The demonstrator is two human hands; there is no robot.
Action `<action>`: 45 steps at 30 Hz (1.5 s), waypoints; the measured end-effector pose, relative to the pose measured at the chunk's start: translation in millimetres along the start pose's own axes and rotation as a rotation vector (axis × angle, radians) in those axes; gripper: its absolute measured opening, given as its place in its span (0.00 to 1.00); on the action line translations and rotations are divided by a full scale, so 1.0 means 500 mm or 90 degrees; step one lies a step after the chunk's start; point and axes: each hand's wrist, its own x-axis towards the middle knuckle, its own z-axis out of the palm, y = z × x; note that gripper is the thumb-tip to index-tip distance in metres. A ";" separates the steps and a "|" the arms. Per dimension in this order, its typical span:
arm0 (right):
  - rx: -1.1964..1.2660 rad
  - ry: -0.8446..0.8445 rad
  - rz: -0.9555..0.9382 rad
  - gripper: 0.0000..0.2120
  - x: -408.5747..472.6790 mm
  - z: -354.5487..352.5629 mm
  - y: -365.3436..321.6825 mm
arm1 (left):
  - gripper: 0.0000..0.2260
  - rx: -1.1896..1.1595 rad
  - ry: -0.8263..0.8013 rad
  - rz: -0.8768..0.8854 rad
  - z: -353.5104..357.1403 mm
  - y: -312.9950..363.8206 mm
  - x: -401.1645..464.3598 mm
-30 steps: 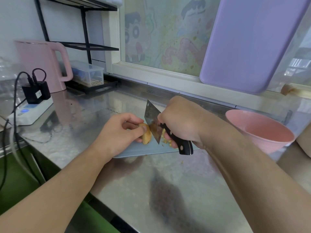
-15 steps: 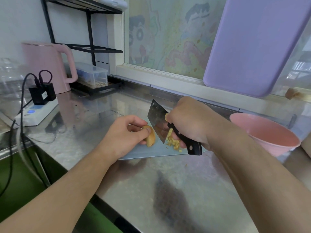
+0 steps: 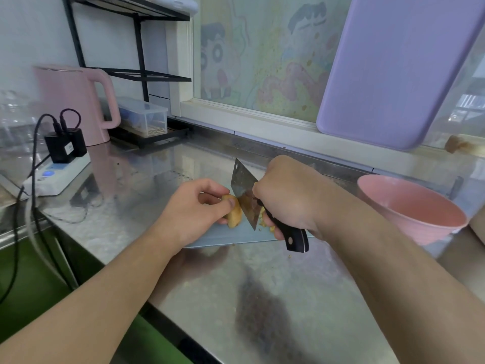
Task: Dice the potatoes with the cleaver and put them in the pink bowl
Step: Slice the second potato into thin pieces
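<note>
A yellow-brown potato piece (image 3: pixel 234 214) lies on a pale blue cutting board (image 3: pixel 223 236). My left hand (image 3: pixel 194 214) pinches it between thumb and curled fingers. My right hand (image 3: pixel 287 195) grips the black handle of the cleaver (image 3: pixel 244 193), whose blade stands against the right side of the potato piece, edge down on the board. Small diced bits (image 3: pixel 263 223) lie right of the blade, mostly hidden under my right hand. The pink bowl (image 3: pixel 409 208) stands on the counter to the right, and it looks empty.
The steel counter (image 3: pixel 288 298) carries a pink kettle (image 3: pixel 76 101), a power strip with plugs (image 3: pixel 60 169) and a clear box (image 3: pixel 144 119) at the back left. A purple board (image 3: pixel 393 69) leans on the window. The counter's front edge runs diagonally below my left arm.
The cleaver lifted with its blade tilted half a second ago, then came down again against the potato piece. My left hand kept its hold on the potato.
</note>
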 end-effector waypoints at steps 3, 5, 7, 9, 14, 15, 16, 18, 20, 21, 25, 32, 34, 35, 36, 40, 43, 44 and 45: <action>-0.011 -0.002 -0.008 0.15 -0.005 -0.008 0.007 | 0.06 0.007 0.000 -0.004 0.001 0.001 -0.002; 0.013 0.005 -0.001 0.13 -0.011 -0.017 0.011 | 0.06 0.005 0.001 -0.007 0.001 0.004 -0.003; 0.014 0.008 0.001 0.12 -0.014 -0.024 0.012 | 0.06 0.005 0.002 -0.012 0.001 0.008 -0.005; 0.003 0.011 -0.003 0.12 -0.015 -0.026 0.011 | 0.06 0.002 0.001 -0.015 0.001 0.010 -0.005; 0.021 0.024 -0.004 0.12 -0.014 -0.024 0.009 | 0.06 0.010 -0.002 -0.015 -0.001 0.010 -0.007; 0.025 0.026 -0.006 0.12 -0.013 -0.024 0.009 | 0.06 0.012 -0.003 -0.015 -0.001 0.011 -0.008; 0.026 0.029 -0.009 0.12 -0.013 -0.023 0.008 | 0.06 0.013 -0.002 -0.014 0.000 0.012 -0.009; 0.023 0.033 -0.011 0.11 -0.012 -0.023 0.007 | 0.06 0.011 -0.001 -0.015 0.000 0.011 -0.008; 0.019 0.034 -0.010 0.11 -0.011 -0.022 0.008 | 0.06 0.007 -0.001 -0.013 0.000 0.007 -0.005; 0.012 0.035 -0.009 0.11 -0.010 -0.022 0.008 | 0.06 0.005 0.000 -0.010 0.000 0.006 -0.004; -0.004 0.025 -0.009 0.12 -0.010 -0.021 0.008 | 0.07 0.002 0.000 -0.006 0.000 0.004 -0.003; 0.006 0.029 -0.017 0.11 -0.005 -0.012 0.011 | 0.07 0.002 0.003 -0.005 0.002 0.005 -0.003; 0.000 0.031 -0.015 0.12 -0.004 -0.012 0.011 | 0.07 0.009 0.003 -0.006 0.001 0.006 -0.004; -0.006 0.032 -0.014 0.12 -0.003 -0.012 0.011 | 0.07 0.012 0.003 -0.008 0.001 0.008 -0.006; -0.009 0.033 -0.012 0.12 -0.002 -0.012 0.011 | 0.06 0.012 0.004 -0.010 0.002 0.010 -0.007; -0.009 0.040 -0.011 0.12 0.002 -0.011 0.013 | 0.06 0.012 0.005 -0.010 0.002 0.013 -0.010; 0.015 0.039 -0.007 0.11 0.003 -0.012 0.016 | 0.06 0.021 0.003 -0.009 0.001 0.013 -0.010; 0.018 0.039 -0.008 0.11 0.002 -0.012 0.016 | 0.06 0.020 0.003 -0.009 0.001 0.013 -0.010; 0.020 0.038 -0.009 0.11 0.002 -0.012 0.016 | 0.06 0.019 0.003 -0.009 0.001 0.014 -0.011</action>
